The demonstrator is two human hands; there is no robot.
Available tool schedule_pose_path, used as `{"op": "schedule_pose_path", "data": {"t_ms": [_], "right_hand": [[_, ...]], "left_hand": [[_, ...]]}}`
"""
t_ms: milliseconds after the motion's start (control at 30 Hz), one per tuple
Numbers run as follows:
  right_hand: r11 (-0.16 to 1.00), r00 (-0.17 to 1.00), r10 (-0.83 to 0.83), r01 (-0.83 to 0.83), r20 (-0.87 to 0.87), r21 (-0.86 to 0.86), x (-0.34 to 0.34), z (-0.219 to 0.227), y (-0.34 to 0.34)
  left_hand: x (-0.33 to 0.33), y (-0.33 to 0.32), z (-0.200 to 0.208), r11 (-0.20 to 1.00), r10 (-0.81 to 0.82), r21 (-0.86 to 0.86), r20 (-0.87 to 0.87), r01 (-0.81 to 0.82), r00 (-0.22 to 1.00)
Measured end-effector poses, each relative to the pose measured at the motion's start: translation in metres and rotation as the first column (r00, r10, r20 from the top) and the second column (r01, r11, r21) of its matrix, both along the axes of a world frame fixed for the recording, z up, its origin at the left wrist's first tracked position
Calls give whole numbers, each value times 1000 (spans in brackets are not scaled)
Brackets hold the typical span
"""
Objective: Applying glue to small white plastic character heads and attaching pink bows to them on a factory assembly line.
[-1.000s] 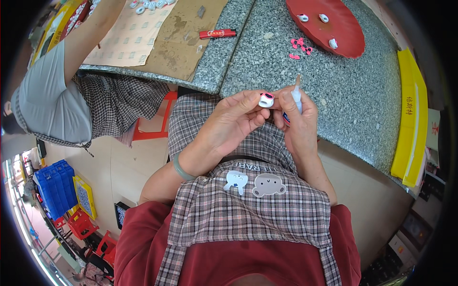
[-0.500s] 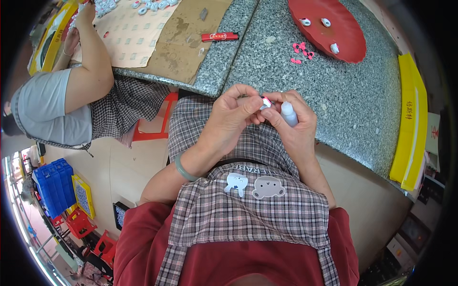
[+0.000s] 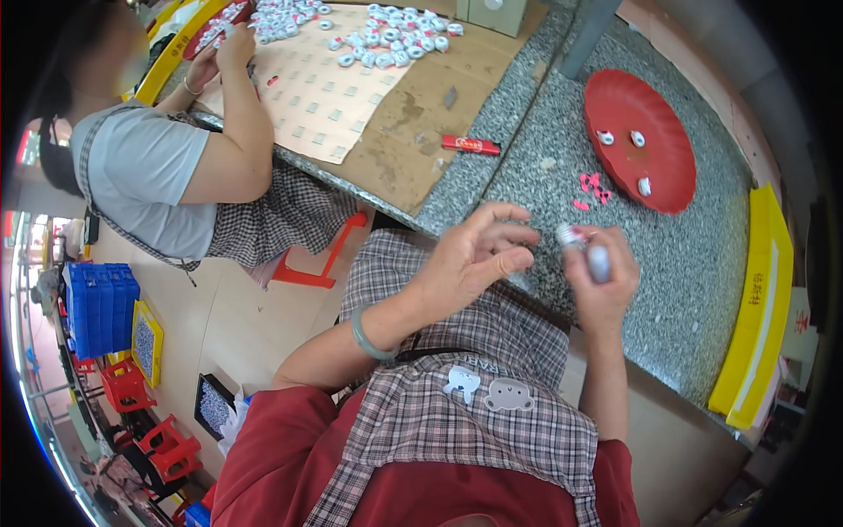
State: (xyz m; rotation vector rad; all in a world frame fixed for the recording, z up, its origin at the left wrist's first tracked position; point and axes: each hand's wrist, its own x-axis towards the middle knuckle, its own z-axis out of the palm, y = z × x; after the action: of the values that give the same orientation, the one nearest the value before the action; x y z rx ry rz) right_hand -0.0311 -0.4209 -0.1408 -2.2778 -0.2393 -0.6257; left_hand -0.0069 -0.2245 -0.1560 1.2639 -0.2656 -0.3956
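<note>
My left hand [image 3: 470,263] is raised over the table's front edge, its fingers apart and holding nothing. To its right, my right hand [image 3: 613,285] closes around a small squeeze bottle [image 3: 599,262] with a pale body. A little white piece with pink on it [image 3: 569,235] is pinched between the thumb and finger of that same hand, slightly blurred. Several small pink-and-black bow-like pieces [image 3: 594,187] lie on the speckled stone table [image 3: 685,281] beyond my right hand. Behind them, a red scalloped plate [image 3: 672,195] bears three small white pieces.
A red bar-shaped object [image 3: 471,145] lies on brown cardboard [image 3: 399,145]. Further off is a pile of white pieces [image 3: 386,39]. A co-worker [image 3: 149,167] sits at the left, hands at a red container. Yellow edging [image 3: 746,325] lines the table's right side. Blue crates [image 3: 101,303] stand on the floor.
My hands have separated. The small white piece, held between both before, is now in my right hand with the bottle, and my left hand has opened. The view has shifted, showing more of the co-worker.
</note>
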Motion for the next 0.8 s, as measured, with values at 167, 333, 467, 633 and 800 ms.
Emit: {"op": "schedule_pose_path", "data": {"t_ms": [167, 333, 467, 633, 800], "right_hand": [[949, 945, -285, 301, 158, -90, 40, 12, -64], [858, 898, -423, 441, 125, -263, 59, 17, -89], [866, 900, -413, 435, 138, -246, 55, 13, -85], [916, 929, -358, 369, 98, -157, 36, 10, -66], [945, 942, -265, 297, -206, 139, 13, 2, -53]], "left_hand": [[76, 44, 7, 710, 171, 503, 555, -492, 814], [171, 85, -14, 366, 81, 390, 891, -845, 447], [213, 86, -29, 267, -74, 363, 931, -893, 357], [221, 76, -27, 120, -184, 496, 862, -860, 472], [191, 65, -9, 178, -195, 419, 902, -890, 385]]}}
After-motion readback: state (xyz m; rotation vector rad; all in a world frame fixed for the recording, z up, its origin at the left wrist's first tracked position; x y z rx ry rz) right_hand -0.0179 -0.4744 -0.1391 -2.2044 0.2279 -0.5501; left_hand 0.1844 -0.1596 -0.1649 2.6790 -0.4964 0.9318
